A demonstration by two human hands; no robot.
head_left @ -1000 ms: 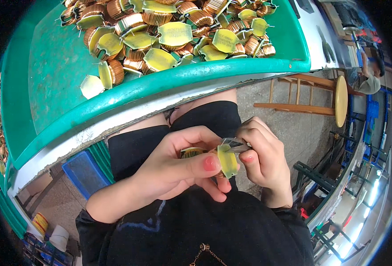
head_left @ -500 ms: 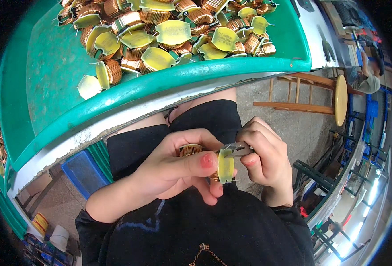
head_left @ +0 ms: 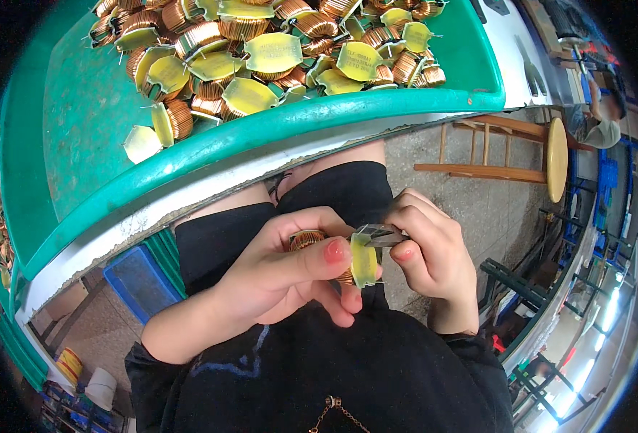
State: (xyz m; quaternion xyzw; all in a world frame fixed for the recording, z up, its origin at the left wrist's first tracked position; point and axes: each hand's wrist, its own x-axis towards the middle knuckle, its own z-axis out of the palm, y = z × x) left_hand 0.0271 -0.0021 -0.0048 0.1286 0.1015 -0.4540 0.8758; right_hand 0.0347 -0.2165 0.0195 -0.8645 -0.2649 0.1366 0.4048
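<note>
Above my lap, my left hand (head_left: 279, 270) grips a toroidal inductor (head_left: 363, 265), a copper-wound ring with a yellow base plate. Its plate faces right and my thumb presses along the near side. Fingers partly cover the winding. My right hand (head_left: 434, 249) is closed round small metal pliers (head_left: 382, 236), whose handles are hidden in the fist. The jaws lie at the plate's upper edge, where thin wire ends stick out; whether they pinch a wire I cannot tell.
A green tray (head_left: 210, 153) on the white-edged table ahead holds a heap of similar inductors (head_left: 272, 54). At right stands a wooden stool (head_left: 557, 160). A blue crate (head_left: 142, 281) sits below the table at left. Another person (head_left: 606, 119) is far right.
The pliers' jaws have shifted slightly and turned at the plate's upper edge, with a gap showing between them. My left hand still holds the inductor, tilted a little differently.
</note>
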